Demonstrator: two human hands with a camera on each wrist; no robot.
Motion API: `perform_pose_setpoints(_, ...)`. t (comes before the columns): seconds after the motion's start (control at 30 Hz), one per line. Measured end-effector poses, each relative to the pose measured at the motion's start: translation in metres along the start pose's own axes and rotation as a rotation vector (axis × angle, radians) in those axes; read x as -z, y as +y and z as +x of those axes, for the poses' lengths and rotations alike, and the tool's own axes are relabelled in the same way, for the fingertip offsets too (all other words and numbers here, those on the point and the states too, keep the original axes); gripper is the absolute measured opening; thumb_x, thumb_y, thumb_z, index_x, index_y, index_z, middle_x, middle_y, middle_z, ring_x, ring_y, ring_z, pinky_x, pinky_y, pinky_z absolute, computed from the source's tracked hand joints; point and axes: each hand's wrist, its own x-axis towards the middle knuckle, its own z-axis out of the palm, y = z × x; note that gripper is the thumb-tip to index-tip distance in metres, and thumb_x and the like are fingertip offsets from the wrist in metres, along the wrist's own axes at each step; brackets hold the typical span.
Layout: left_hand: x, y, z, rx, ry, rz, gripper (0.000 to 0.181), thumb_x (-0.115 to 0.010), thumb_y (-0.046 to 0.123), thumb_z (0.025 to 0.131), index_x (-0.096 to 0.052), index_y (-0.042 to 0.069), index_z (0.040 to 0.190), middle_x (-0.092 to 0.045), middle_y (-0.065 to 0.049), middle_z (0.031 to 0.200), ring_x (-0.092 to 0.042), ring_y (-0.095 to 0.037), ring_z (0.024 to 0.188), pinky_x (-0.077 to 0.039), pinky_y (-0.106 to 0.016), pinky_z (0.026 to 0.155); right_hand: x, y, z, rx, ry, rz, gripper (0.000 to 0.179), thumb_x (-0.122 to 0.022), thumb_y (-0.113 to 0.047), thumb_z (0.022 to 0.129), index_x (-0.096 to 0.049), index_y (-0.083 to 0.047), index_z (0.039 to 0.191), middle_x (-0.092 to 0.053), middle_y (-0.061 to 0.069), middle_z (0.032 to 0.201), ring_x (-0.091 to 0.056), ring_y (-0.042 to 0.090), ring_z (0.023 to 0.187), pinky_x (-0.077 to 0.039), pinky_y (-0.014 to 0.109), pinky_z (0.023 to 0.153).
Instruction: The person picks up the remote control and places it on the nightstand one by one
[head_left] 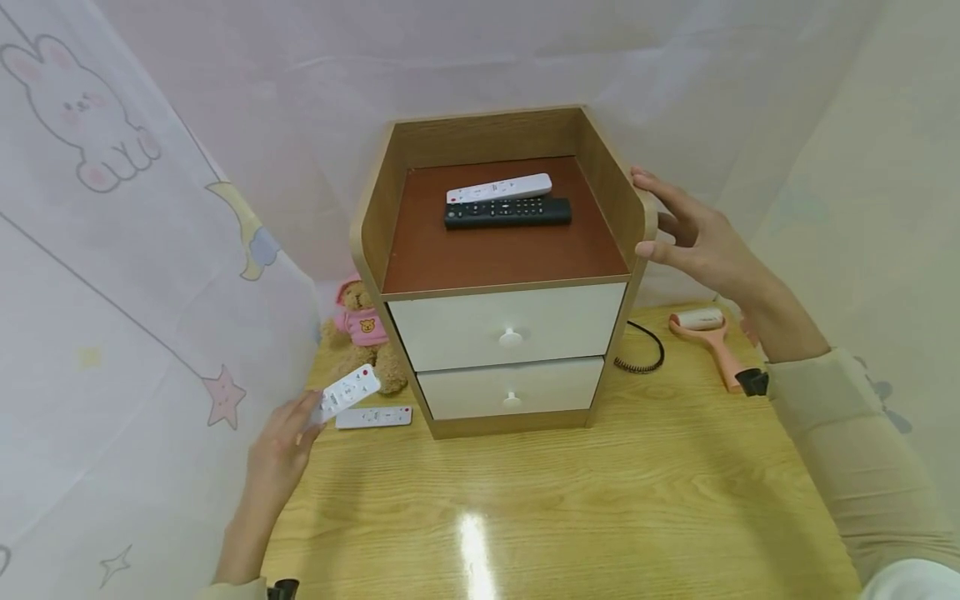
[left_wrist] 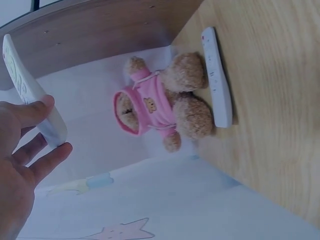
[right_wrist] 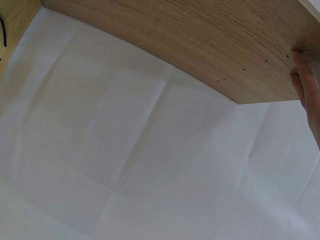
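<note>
On wooden table [head_left: 525, 492]: cabinet [head_left: 450, 333], teddy [head_left: 366, 329], white remote [head_left: 373, 417], lint roller [head_left: 722, 350], cord [head_left: 639, 368].

Held remote [left_wrist: 24, 80] partly behind left fingers [left_wrist: 36, 112]; button print [head_left: 347, 392] seemingly illegible.

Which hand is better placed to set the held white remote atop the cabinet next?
Probably left: the left hand grips the white remote, off the table, beside the cabinet. The right hand touches the cabinet's opposite side, holding no remote.

A white glare streak [head_left: 474, 550] marks the table [head_left: 600, 500]; both wrist views look dimmer.
</note>
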Motion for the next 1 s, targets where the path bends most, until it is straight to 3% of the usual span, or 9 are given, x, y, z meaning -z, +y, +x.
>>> perform_pose_setpoints(0.17,0.009,0.005,0.011,0.002,0.023,-0.004,0.066,-0.078,-0.018,0.061,-0.063,0.001,0.123,-0.064,-0.016,0.118,-0.058,-0.036,0.104,-0.037,-0.016,0.103,-0.004,-0.01,0.0,0.005,-0.003,-0.004,0.073,-0.055,0.014,0.089,-0.029,-0.012,0.152,-0.017,0.002,0.161,-0.041,0.025,0.133,-0.047,0.017,0.092)
perform_pose_setpoints(0.5,0.03,0.022,0.039,-0.078,0.114,-0.005,0.068,-0.078,-0.022,0.059,-0.064,0.0,0.121,-0.065,-0.018,0.116,-0.06,-0.037,0.099,-0.031,-0.008,0.102,0.004,0.011,0.001,0.021,0.003,-0.001,0.076,-0.058,0.014,0.088,-0.029,-0.013,0.152,-0.017,0.002,0.161,-0.04,0.026,0.134,-0.047,0.017,0.094)
perform_pose_setpoints(1.0,0.056,0.047,0.082,-0.178,0.237,-0.011,0.063,-0.079,-0.021,0.057,-0.067,-0.002,0.116,-0.066,-0.021,0.112,-0.06,-0.042,0.097,-0.035,-0.012,0.103,0.006,0.013,0.002,0.009,0.006,-0.018,0.076,-0.057,0.014,0.088,-0.028,-0.014,0.153,-0.017,0.002,0.161,-0.04,0.027,0.133,-0.046,0.016,0.094)
